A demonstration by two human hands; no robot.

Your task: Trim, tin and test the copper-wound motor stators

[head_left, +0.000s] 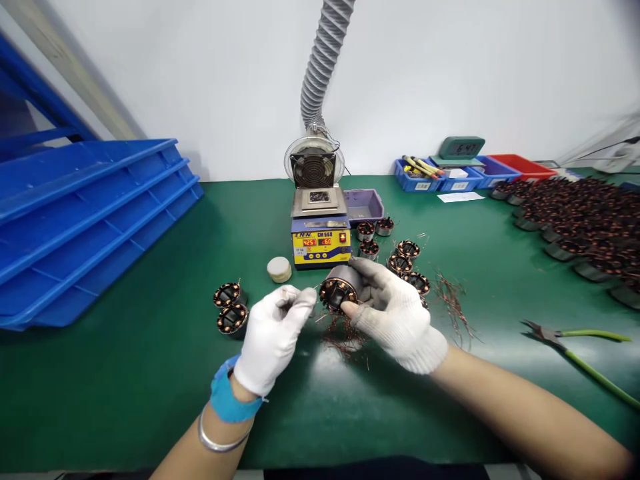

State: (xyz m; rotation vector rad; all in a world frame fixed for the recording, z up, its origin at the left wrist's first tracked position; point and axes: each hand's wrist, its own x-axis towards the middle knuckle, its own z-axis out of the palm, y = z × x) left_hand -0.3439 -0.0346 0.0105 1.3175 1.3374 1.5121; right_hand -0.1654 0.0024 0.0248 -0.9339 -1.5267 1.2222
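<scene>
My right hand (395, 310), in a white glove, grips a round motor stator (340, 291) with copper windings, held just above the green mat (125, 373). My left hand (274, 330), also gloved, is pinched beside the stator's left side on a thin wire end that I can barely make out. A heap of cut copper wire scraps (345, 337) lies right under both hands. Two stators (230, 307) rest to the left of my left hand.
A yellow solder pot (320, 230) with a fan (314, 167) and a ribbed hose stands behind the hands. Several stators (400, 257) lie right of it, many more (585, 220) at far right. Green-handled cutters (575, 343) lie right. Blue trays (85, 220) are stacked left.
</scene>
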